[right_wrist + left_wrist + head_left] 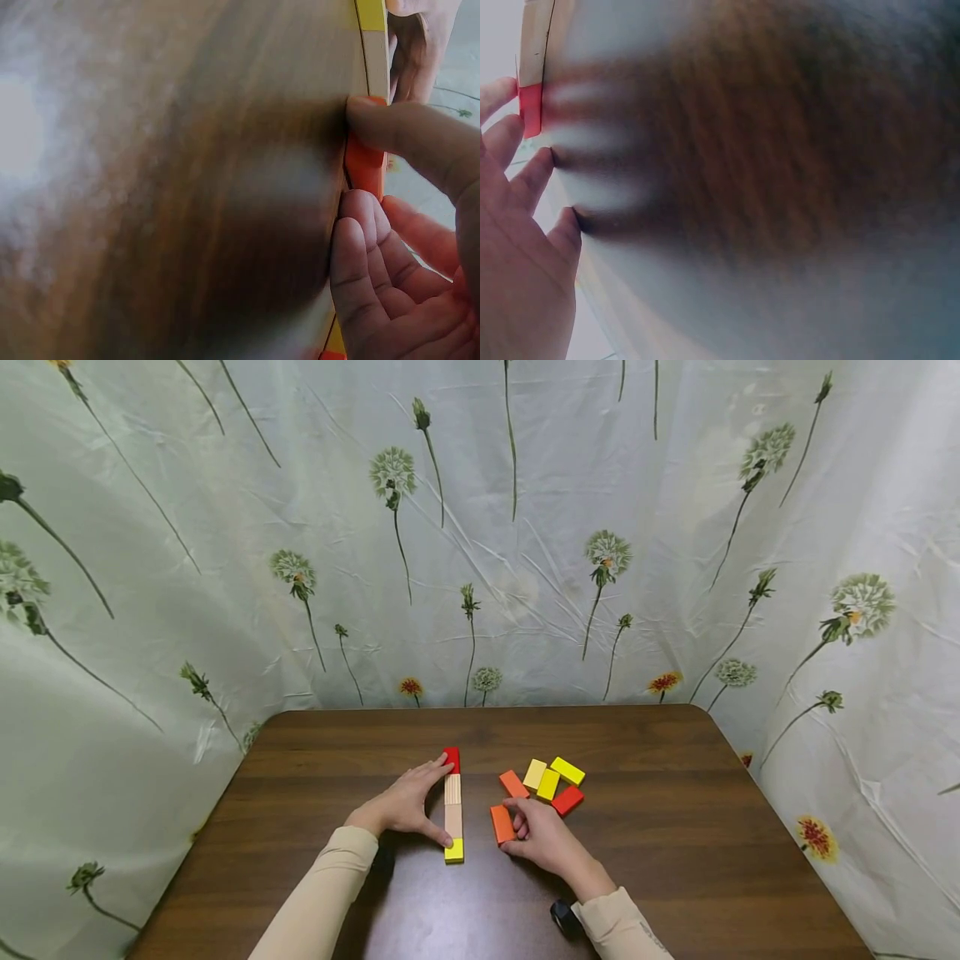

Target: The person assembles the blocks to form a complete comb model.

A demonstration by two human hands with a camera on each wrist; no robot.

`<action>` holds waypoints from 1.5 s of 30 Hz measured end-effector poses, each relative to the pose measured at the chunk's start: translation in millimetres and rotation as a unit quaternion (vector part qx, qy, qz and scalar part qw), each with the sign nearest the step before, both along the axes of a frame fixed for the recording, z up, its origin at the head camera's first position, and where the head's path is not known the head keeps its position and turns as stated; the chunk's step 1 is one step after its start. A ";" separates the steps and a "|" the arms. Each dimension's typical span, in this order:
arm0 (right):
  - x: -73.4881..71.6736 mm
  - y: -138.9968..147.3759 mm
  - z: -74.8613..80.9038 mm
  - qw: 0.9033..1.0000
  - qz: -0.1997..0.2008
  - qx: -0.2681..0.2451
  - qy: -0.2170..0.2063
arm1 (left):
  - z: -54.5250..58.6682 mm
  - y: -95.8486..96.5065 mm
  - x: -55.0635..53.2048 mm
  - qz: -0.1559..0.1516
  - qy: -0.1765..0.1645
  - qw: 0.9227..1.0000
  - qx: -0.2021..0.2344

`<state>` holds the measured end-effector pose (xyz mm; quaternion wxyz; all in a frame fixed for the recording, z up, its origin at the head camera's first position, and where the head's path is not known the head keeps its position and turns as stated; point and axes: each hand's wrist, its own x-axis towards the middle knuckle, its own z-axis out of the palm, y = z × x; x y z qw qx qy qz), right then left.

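A straight row of wooden blocks runs away from me: a yellow block [454,853] nearest, then a pinkish-beige block [453,821], a striped pale block [452,789] and a red block [452,758] at the far end. From the left, my left hand [405,800] spans this row, its thumb touching the yellow block and its fingers at the red one. To the right of the row, my right hand [551,839] pinches an orange block [501,824] between thumb and fingers. The right wrist view shows the thumb on that block's near end.
Beyond the right hand lies a loose cluster: another orange block [513,783], a cream block [535,773], a yellow block [547,784], a second yellow block [567,771] and a red block [567,801]. A flowered curtain [517,635] hangs behind the brown table [675,877].
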<state>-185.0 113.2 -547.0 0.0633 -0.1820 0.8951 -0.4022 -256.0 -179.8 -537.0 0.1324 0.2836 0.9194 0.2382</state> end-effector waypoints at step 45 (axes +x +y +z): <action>37.9 -23.3 6.5 0.994 0.060 -0.031 -0.083 | 3.9 2.7 -11.0 0.004 -0.003 1.000 0.002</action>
